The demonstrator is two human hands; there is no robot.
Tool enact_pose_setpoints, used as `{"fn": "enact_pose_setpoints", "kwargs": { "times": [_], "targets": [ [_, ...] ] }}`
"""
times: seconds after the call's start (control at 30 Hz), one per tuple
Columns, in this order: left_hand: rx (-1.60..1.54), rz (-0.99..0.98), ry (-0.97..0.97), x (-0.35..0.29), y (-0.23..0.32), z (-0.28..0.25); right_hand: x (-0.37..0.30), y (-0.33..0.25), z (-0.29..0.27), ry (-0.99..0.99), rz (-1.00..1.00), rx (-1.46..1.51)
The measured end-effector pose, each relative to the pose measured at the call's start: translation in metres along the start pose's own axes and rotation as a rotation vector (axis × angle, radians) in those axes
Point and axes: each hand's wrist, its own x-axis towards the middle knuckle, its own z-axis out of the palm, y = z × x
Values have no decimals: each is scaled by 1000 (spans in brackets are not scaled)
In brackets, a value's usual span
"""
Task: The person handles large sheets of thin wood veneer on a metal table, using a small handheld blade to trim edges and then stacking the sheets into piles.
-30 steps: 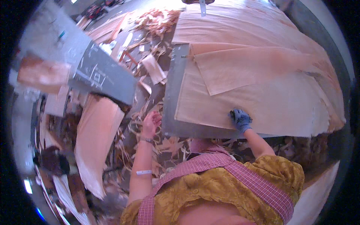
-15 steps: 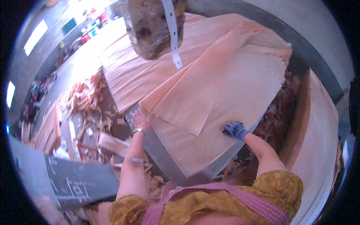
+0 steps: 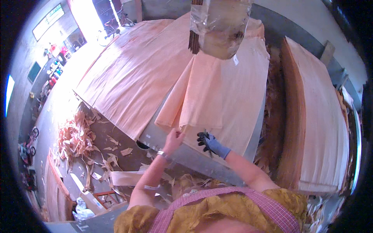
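Note:
A thin pinkish wood veneer sheet [image 3: 202, 97] lies folded over on a broad layer of veneer [image 3: 244, 101]. At the fold's near corner, my bare left hand [image 3: 175, 140], with a watch at the wrist, is closed on the edge of the folded sheet. My right hand [image 3: 211, 143] wears a blue-grey glove with dark fingers. It is just to the right, by the sheet's near edge, with its fingers curled. A thin dark thing sticks out by that palm, too small to name.
A tall veneer stack [image 3: 322, 128] stands on the right. Wide veneer sheets [image 3: 136, 77] spread at the far left. Scrap shavings [image 3: 75, 136] heap on the floor at left. A plastic-wrapped object [image 3: 221, 29] hangs into the top of view.
My left hand has gone from spread fingers to a pinch at the sheet's edge. My right hand has come in beside it. The whole view has turned.

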Motion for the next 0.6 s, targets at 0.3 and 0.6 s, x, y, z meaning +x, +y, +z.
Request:
{"fn": "enact_pose_setpoints", "kwargs": {
  "times": [0.3, 0.6],
  "targets": [
    [593, 721, -163, 12, 140, 68, 35, 92, 67, -138, -203, 1298],
    [1080, 137, -103, 92, 90, 211, -12, 134, 149, 183, -287, 662]
  ]
}}
